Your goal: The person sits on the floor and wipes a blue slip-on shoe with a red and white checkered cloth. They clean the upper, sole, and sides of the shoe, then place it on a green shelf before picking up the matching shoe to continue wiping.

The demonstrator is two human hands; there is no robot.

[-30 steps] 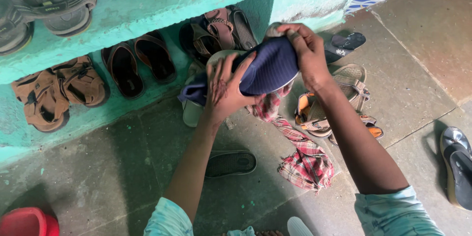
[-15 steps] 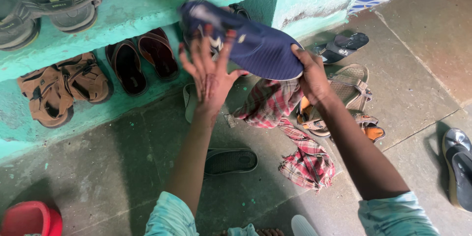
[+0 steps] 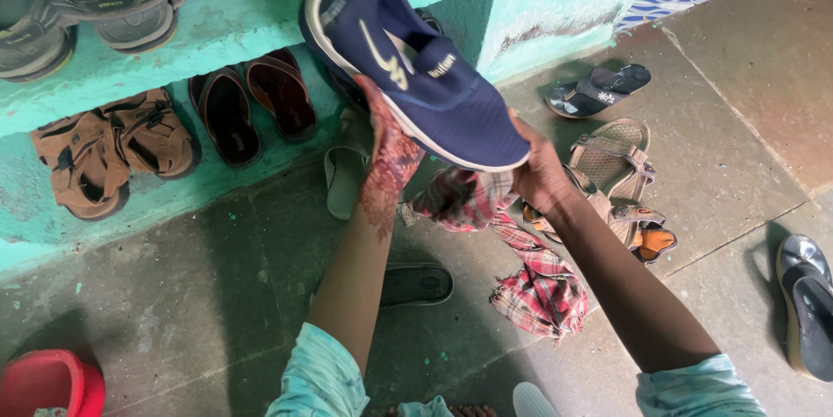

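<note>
Above the stone floor (image 3: pixel 173 295), just in front of the green shelf (image 3: pixel 234 26), a navy slip-on shoe (image 3: pixel 416 78) with a white sole edge is held up in both hands, its side turned to the camera and its toe pointing near-right. The right hand (image 3: pixel 540 176) is closed around the toe end from below, and it also seems to pinch a red checked cloth (image 3: pixel 521 269) that trails down to the floor. The left hand (image 3: pixel 386 152) lies against the shoe's underside near the middle, palm toward it; whether its fingers curl round the sole cannot be told, since the shoe covers them.

By the look of it, the shoe is being turned over for wiping or inspection. A next move would need one hand to carry the shoe firmly so the other is free to work the cloth.

Brown sandals (image 3: pixel 113 152) and dark slippers (image 3: pixel 252 109) sit under the shelf; the pairs on top are cut off by the frame, as is a red tub (image 3: pixel 43 387) at the near left.
</note>
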